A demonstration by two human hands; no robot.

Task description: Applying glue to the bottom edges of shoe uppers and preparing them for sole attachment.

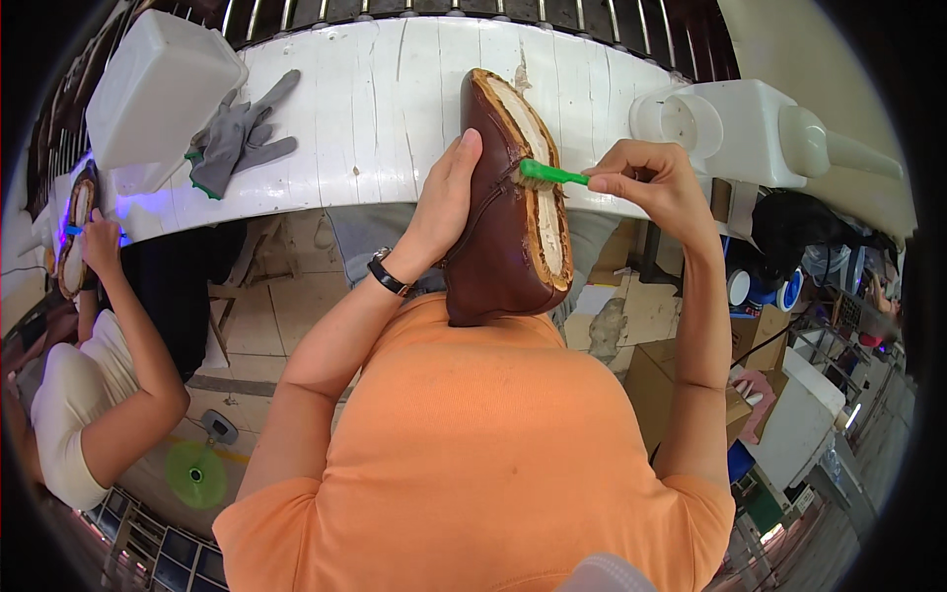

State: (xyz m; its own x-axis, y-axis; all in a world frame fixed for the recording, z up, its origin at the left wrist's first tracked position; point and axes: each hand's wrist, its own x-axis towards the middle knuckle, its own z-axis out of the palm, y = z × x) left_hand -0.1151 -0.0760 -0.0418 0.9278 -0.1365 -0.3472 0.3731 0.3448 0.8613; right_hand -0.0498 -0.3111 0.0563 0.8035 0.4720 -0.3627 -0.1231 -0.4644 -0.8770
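A dark brown leather shoe upper [493,237] is tilted on its side in front of my chest, its far end over the white table. Its underside faces right and shows a pale filling inside a tan, rough rim. My left hand [449,192] grips the upper from the left, thumb on the leather; its other fingers are hidden behind. In my right hand [656,187] is a small green-handled brush [552,174], pinched near the end of its handle. The bristles touch the edge between leather and rim.
On the white table [365,109] lie a grey glove [242,138] and a white plastic container [163,94]. At right stand a white round cup [681,123] and a white jug [755,123]. A co-worker's hand [101,245] works at far left. Metal rollers run behind the table.
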